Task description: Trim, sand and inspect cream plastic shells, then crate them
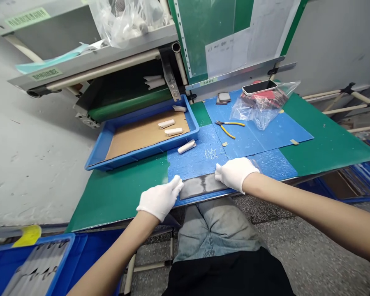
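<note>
A flat, grey rectangular strip (193, 187) with a dark smudge near its middle lies along the front edge of the worktable. My left hand (159, 199), in a white glove, is closed at its left end with the fingertips on the edge. At the other end, my right hand (236, 172), gloved too, bends its fingers over the strip's right part and hides it. Just beyond the strip, a white curved piece (186, 146) rests on the blue sheet (194, 163). Yellow-handled cutting pliers (230, 126) lie further back, jaws pointing left.
A blue tray (142, 149) lined with cardboard holds several white pieces below a green roller chute (131, 103). At the back right, a phone (259, 87) sits on a plastic bag (259, 113) of reddish items. Lower left, another blue bin (68, 246) contains grey-white parts.
</note>
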Action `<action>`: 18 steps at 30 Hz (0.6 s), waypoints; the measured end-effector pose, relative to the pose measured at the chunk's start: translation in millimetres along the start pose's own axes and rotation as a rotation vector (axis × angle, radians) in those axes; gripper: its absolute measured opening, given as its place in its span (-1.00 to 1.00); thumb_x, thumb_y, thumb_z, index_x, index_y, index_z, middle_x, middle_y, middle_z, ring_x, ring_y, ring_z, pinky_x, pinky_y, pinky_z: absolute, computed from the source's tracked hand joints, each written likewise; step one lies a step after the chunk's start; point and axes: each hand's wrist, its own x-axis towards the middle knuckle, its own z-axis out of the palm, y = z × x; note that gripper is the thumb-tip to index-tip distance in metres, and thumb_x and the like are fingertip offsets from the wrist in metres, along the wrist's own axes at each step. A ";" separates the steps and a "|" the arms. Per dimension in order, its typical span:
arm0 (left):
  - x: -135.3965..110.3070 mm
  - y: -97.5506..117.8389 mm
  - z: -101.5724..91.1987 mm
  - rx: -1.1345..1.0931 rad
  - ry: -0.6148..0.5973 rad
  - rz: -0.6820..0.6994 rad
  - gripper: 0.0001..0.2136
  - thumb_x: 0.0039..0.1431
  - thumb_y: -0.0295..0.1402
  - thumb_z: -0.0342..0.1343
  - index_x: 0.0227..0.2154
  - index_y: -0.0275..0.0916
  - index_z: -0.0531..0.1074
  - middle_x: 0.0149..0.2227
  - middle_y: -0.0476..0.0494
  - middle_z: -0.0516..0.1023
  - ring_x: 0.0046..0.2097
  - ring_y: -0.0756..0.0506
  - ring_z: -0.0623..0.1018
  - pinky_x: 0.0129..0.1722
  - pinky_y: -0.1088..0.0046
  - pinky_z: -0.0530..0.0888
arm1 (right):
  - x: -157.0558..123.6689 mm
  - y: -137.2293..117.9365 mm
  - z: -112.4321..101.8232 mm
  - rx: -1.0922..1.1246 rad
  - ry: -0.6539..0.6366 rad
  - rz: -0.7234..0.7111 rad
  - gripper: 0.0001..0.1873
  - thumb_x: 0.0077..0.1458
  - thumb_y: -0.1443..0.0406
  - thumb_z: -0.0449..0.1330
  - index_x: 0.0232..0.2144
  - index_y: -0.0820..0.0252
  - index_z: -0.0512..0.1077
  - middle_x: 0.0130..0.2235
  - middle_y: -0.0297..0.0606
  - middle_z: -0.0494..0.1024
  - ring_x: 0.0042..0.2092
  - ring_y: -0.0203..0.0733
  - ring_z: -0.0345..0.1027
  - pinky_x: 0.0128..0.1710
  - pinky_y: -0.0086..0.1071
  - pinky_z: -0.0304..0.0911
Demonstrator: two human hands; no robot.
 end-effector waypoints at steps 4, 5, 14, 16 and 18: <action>8.3 8.3 4.8 0.004 -0.018 0.032 -0.46 0.43 0.13 -0.31 0.34 0.27 0.29 -0.05 -0.27 0.71 -0.11 -0.43 0.69 -0.16 0.06 0.51 | -4.8 3.7 -3.6 -0.028 -0.033 0.024 -0.47 0.36 0.02 -0.01 0.10 0.10 0.59 -0.16 0.04 0.70 -0.09 0.25 0.61 -0.13 -0.02 0.37; 9.8 8.6 5.0 0.002 -0.009 0.026 -0.45 0.43 0.14 -0.31 0.34 0.27 0.28 -0.05 -0.27 0.70 -0.11 -0.42 0.69 -0.16 0.06 0.52 | -5.5 4.6 -3.7 -0.038 -0.030 0.032 -0.45 0.38 0.00 -0.05 0.16 0.07 0.55 -0.12 0.03 0.70 -0.07 0.24 0.61 -0.12 -0.03 0.37; 10.7 7.4 2.5 -0.011 -0.045 0.041 -0.45 0.43 0.10 -0.29 0.35 0.15 0.29 -0.09 -0.31 0.71 -0.11 -0.45 0.69 -0.16 0.02 0.52 | -6.8 6.4 4.1 -0.187 -0.055 -0.002 -0.42 0.44 0.11 -0.17 0.41 -0.14 0.25 0.02 -0.04 0.67 -0.05 0.20 0.60 -0.12 -0.01 0.37; 11.9 9.0 -0.5 0.002 -0.073 0.064 -0.45 0.44 0.07 -0.29 0.35 0.10 0.29 -0.10 -0.33 0.71 -0.10 -0.45 0.69 -0.16 0.02 0.53 | -6.2 6.4 2.6 -0.195 -0.085 0.007 -0.40 0.43 0.04 -0.17 0.40 -0.14 0.27 -0.03 -0.04 0.68 -0.07 0.23 0.60 -0.13 0.00 0.37; 12.4 10.3 -4.4 0.036 -0.118 0.103 -0.45 0.44 0.05 -0.29 0.33 0.08 0.33 -0.11 -0.35 0.71 -0.09 -0.46 0.69 -0.16 0.00 0.53 | -6.2 6.9 0.7 -0.173 -0.122 0.030 -0.37 0.40 -0.07 -0.16 0.37 -0.16 0.32 -0.09 -0.06 0.69 -0.10 0.25 0.60 -0.14 0.00 0.38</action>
